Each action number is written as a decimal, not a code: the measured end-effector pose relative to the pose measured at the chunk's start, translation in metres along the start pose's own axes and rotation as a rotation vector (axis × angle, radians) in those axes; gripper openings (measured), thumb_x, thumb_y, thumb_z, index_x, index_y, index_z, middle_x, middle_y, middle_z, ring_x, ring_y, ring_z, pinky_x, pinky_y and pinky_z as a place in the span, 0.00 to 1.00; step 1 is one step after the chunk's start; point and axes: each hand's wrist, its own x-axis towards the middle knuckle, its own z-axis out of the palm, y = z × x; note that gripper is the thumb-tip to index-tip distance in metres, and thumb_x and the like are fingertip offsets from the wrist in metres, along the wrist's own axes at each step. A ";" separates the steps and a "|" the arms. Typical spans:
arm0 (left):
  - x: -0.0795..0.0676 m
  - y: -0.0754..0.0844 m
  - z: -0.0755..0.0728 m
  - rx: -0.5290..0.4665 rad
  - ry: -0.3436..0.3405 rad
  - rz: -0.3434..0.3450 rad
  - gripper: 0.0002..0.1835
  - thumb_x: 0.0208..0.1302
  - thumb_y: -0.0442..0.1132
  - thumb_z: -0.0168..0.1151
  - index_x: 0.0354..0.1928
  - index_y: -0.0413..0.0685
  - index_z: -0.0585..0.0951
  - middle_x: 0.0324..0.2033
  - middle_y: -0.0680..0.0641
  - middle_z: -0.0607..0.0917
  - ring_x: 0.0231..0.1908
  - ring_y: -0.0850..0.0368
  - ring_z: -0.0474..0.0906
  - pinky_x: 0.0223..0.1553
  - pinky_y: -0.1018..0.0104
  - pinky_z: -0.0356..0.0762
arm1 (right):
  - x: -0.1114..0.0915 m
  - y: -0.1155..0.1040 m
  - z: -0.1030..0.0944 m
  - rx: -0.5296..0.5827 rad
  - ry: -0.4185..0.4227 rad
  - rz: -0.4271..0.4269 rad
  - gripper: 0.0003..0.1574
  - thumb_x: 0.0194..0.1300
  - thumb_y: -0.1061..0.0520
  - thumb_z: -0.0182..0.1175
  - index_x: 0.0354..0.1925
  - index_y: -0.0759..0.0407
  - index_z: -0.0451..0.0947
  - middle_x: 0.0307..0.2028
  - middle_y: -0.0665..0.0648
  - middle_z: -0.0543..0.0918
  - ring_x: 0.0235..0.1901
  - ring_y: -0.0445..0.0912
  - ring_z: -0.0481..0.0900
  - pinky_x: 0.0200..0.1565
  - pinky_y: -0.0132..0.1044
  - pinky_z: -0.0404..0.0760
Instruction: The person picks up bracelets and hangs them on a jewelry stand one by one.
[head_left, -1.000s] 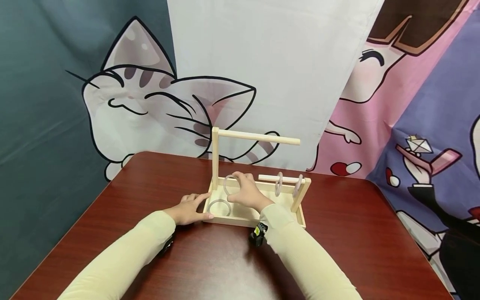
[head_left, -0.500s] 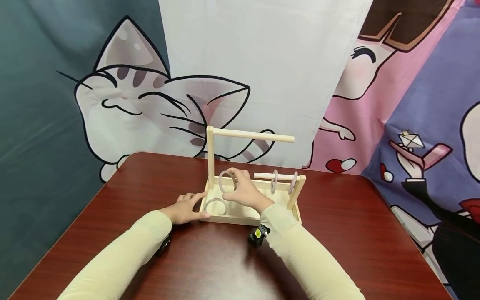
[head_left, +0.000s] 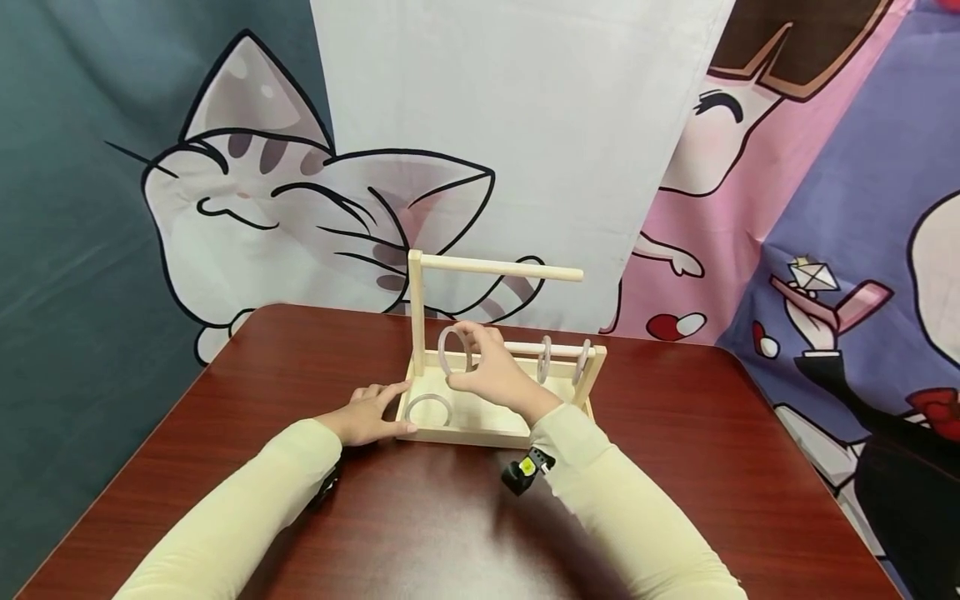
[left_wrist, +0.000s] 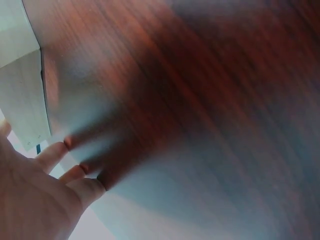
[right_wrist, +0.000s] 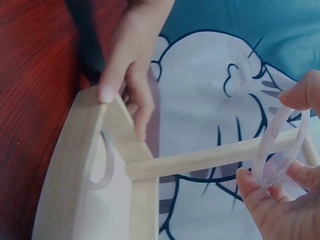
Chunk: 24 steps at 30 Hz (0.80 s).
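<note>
My right hand (head_left: 498, 375) pinches a pale translucent bangle (right_wrist: 267, 152) between thumb and fingertips. It holds the bangle on edge above the left part of a wooden rack's tray (head_left: 468, 435). On the tray floor near the left end lies another bangle (head_left: 408, 408). Two more, a bangle (head_left: 544, 360) and a bangle (head_left: 581, 362), hang from the low white bar (head_left: 517, 347). My left hand (head_left: 367, 414) rests at the tray's left end, thumb at the front corner and index finger along the end wall. Its other fingertips touch the table in the left wrist view.
At the rack's left end a tall wooden post (head_left: 417, 321) carries a long upper bar (head_left: 502, 267) with a free right end. A shorter post (head_left: 589, 375) stands at the right. The reddish-brown table (head_left: 675, 450) backs onto a cartoon-printed cloth (head_left: 525, 125).
My right hand has raised the pinched bangle a little above the tray. The left hand stays at the tray's end. The whole scene has shifted slightly left in the head view.
</note>
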 end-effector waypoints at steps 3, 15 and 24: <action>0.000 -0.001 -0.001 0.000 0.001 -0.005 0.46 0.60 0.64 0.60 0.74 0.50 0.56 0.65 0.28 0.61 0.64 0.27 0.53 0.59 0.34 0.59 | -0.002 -0.004 -0.006 0.017 -0.001 -0.016 0.44 0.49 0.60 0.66 0.65 0.52 0.64 0.56 0.60 0.63 0.57 0.54 0.68 0.51 0.47 0.75; 0.001 0.000 -0.001 -0.009 0.003 0.008 0.46 0.61 0.63 0.60 0.74 0.49 0.56 0.65 0.28 0.61 0.64 0.26 0.52 0.59 0.33 0.58 | -0.007 -0.014 -0.034 0.063 0.044 -0.023 0.48 0.50 0.58 0.64 0.70 0.51 0.59 0.62 0.59 0.62 0.59 0.52 0.66 0.50 0.44 0.74; -0.001 -0.002 0.001 -0.030 0.021 0.021 0.46 0.60 0.62 0.62 0.74 0.48 0.57 0.64 0.27 0.62 0.63 0.25 0.53 0.59 0.32 0.57 | -0.015 -0.011 -0.045 0.113 0.062 -0.016 0.47 0.51 0.61 0.63 0.69 0.51 0.59 0.61 0.60 0.61 0.59 0.53 0.65 0.49 0.43 0.74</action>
